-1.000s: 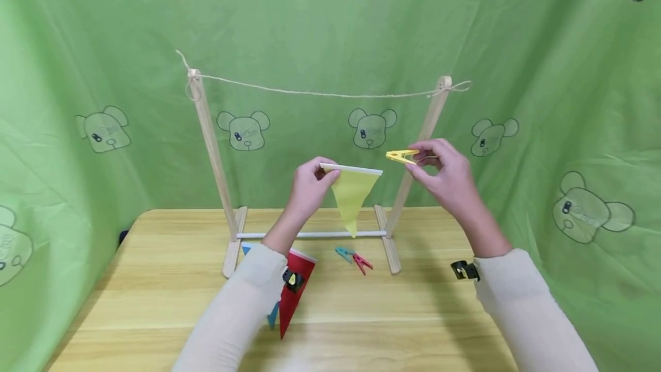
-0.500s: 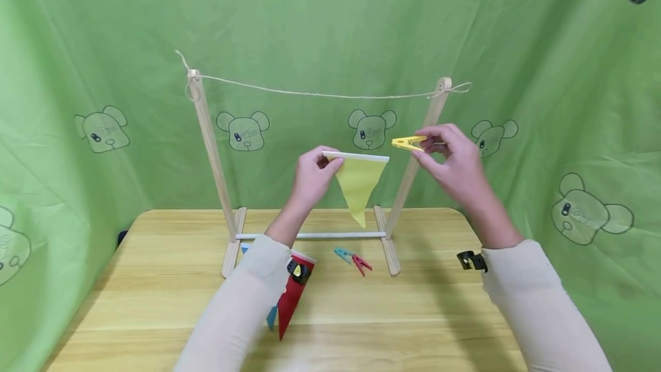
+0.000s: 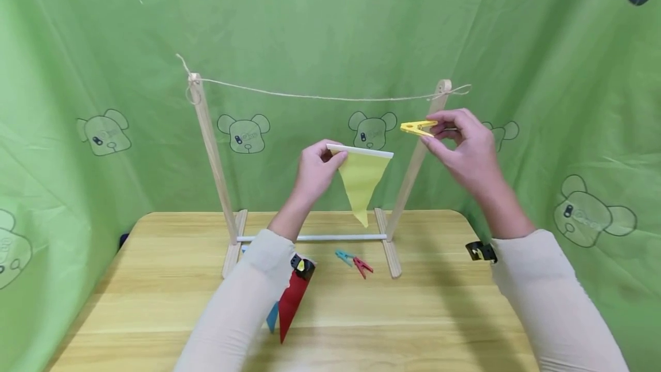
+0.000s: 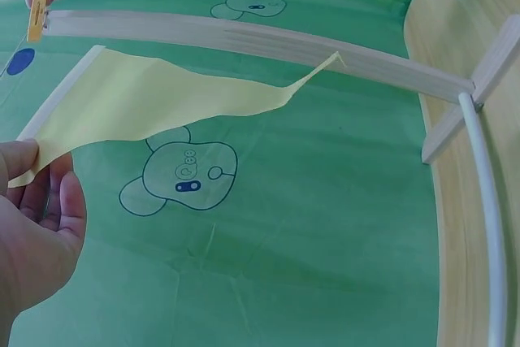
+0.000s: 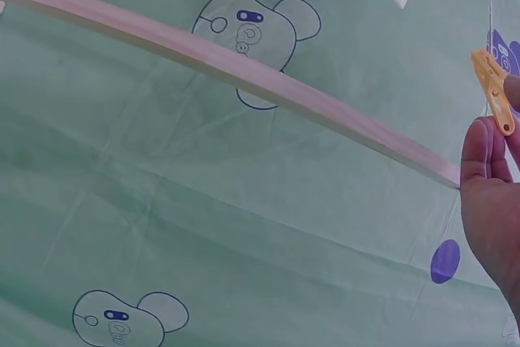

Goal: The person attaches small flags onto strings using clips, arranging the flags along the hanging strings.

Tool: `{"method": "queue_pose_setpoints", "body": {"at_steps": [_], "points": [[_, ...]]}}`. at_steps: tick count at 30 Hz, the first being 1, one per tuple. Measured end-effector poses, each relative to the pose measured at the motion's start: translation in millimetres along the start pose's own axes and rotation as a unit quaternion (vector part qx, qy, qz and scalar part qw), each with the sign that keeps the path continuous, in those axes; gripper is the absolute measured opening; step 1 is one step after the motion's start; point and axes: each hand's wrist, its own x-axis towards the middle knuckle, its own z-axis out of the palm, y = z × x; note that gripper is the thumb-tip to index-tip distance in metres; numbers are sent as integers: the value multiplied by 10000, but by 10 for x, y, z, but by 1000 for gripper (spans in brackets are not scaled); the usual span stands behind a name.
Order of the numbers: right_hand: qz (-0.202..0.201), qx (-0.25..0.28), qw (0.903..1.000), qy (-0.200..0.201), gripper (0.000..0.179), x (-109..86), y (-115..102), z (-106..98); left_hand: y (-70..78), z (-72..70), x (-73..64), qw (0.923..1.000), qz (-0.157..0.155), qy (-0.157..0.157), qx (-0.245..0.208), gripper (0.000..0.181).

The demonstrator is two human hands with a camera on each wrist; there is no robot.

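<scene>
Yellow pennant (image 3: 363, 179) and yellow clip (image 3: 413, 126) held up over a pale worktop (image 3: 413, 314), in a green-draped corner.
The left hand (image 3: 317, 172) has its fingers pinching the pennant by one end of its white-edged top; the right hand's (image 3: 469, 154) fingers grip the clip, just beside but apart. From here, a wooden stand (image 3: 210, 154) rises at the back of the wood-grained surface, string (image 3: 310, 96) sagging between its posts. Before it lie a blue clip (image 3: 343, 256) and a red clip (image 3: 362, 267), near red (image 3: 293, 306) and blue (image 3: 272, 318) pennants partly hidden by a sleeve (image 3: 240, 303). Green cloth (image 3: 330, 27) printed with bear heads hangs behind and on both sides.
</scene>
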Motion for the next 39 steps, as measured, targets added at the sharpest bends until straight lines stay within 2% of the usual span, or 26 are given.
{"method": "queue_pose_setpoints", "body": {"at_steps": [4, 11, 19, 29, 39], "points": [[-34, -40, 10000, 27, 36, 49, -21, -38, 26, 23, 30, 10000, -35, 11, -7, 15], [-324, -34, 9993, 166, 37, 146, -56, -106, 74, 72, 86, 10000, 31, 66, 30, 16], [-390, -196, 9987, 280, 36, 238, -81, -192, 129, 104, 138, 9999, 109, 59, -27, 15], [-439, -387, 9979, 266, 38, 389, -177, -264, 243, 134, 221, 9999, 75, 71, 44, 17], [-254, -762, 9967, 71, 34, 554, -286, -329, 321, 187, 319, 10000, 17, 13, -11, 16]]}}
